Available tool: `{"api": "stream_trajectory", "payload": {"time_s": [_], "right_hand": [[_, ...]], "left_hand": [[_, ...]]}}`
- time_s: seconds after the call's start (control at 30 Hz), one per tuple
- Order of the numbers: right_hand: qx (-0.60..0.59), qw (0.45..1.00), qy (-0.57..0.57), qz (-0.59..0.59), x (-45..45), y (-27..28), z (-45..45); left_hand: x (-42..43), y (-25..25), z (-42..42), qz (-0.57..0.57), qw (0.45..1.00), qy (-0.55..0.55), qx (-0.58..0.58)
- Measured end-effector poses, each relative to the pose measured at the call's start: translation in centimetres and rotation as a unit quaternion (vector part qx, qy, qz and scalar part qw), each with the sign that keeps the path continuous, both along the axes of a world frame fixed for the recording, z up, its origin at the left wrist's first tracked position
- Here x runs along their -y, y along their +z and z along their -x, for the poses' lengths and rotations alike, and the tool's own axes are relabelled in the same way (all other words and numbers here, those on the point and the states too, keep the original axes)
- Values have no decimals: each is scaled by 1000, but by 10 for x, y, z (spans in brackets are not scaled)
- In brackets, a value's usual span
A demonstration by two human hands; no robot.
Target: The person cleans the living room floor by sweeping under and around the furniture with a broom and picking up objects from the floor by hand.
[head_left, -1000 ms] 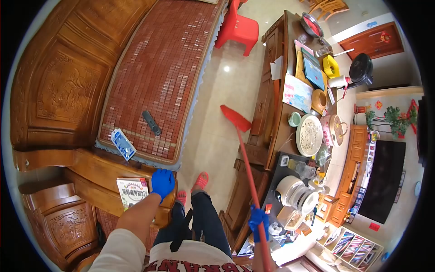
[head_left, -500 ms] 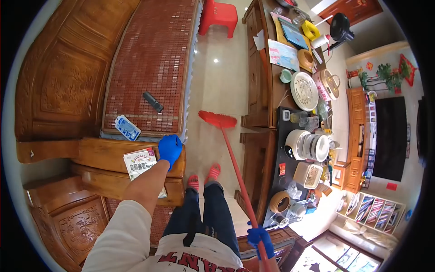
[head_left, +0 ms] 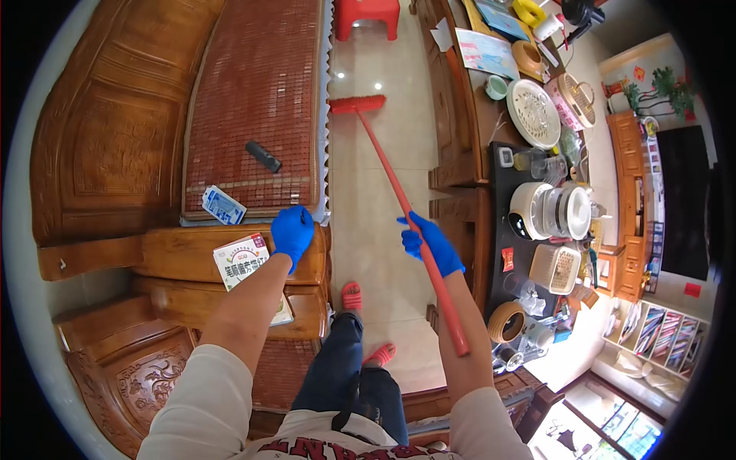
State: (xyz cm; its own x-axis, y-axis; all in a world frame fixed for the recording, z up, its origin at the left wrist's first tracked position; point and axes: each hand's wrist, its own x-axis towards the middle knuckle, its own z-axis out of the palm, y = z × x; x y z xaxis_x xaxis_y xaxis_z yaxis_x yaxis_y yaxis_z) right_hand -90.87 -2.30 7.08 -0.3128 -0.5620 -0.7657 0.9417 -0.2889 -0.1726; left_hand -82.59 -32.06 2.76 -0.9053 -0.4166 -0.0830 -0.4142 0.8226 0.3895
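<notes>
My right hand (head_left: 432, 244), in a blue glove, is wrapped around the upper part of a red broom's handle (head_left: 392, 178). The handle's end runs back along my right forearm. Far ahead, the red bristle head (head_left: 357, 104) rests on the tiled floor, its left end against the edge of the wooden sofa. My left hand (head_left: 293, 231), also gloved in blue, is closed in a fist above the sofa's wooden armrest (head_left: 180, 249); nothing shows sticking out of it. Beside that hand lies a booklet with Chinese print (head_left: 241, 259), partly covered by my forearm.
On the sofa's bead mat (head_left: 257, 84) lie a dark cylindrical object (head_left: 263, 156) and a blue-and-white packet (head_left: 224, 205). A red stool (head_left: 367, 17) stands at the far end of the aisle. Along the right runs a cabinet loaded with a white basket (head_left: 533, 113), jars and an appliance (head_left: 530, 211).
The broom head has moved forward and slightly left. My right hand has come forward and up with the handle. My feet have shifted, with one stepping ahead; my left hand stays a fist.
</notes>
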Motion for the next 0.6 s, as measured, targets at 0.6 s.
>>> {"api": "stream_trajectory", "payload": {"time_s": [0.6], "right_hand": [[180, 972, -53, -144, -162, 218, -405]], "left_hand": [[-8, 7, 1, -17, 1000, 16, -5]]}}
